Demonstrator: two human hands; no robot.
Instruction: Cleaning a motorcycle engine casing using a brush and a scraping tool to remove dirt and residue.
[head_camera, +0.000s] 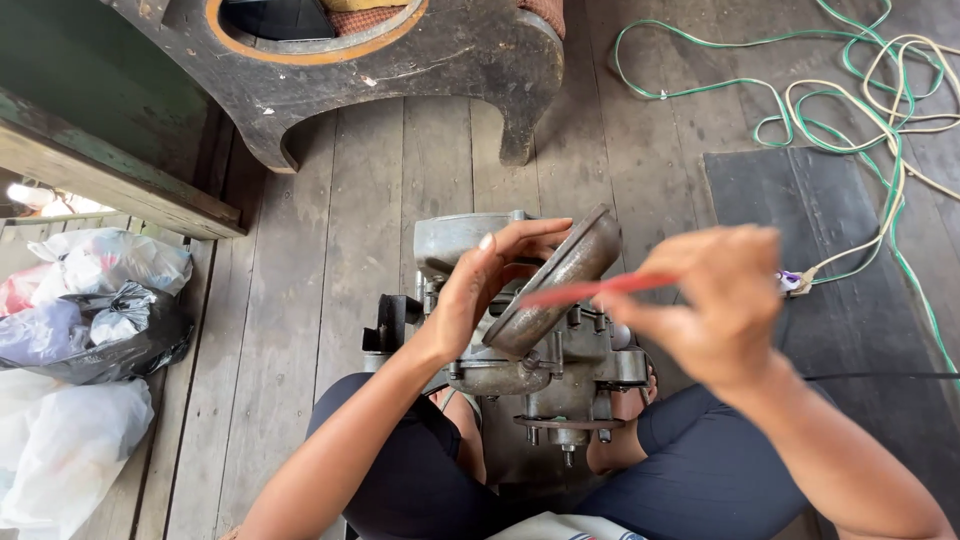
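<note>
A grey metal engine block (560, 370) stands on the wooden floor between my knees. My left hand (480, 285) grips a round metal cover plate (555, 285), tilted on edge above the engine. My right hand (710, 300) holds a thin red tool (590, 290), blurred with motion, whose tip lies against the plate's face. Both forearms come in from the bottom of the head view.
A dark wooden furniture piece (400, 70) stands at the back. Plastic bags (80, 330) lie piled at the left. Green and white cables (860, 110) coil at the right over a dark mat (840, 300). A green wooden ledge (110, 170) runs at upper left.
</note>
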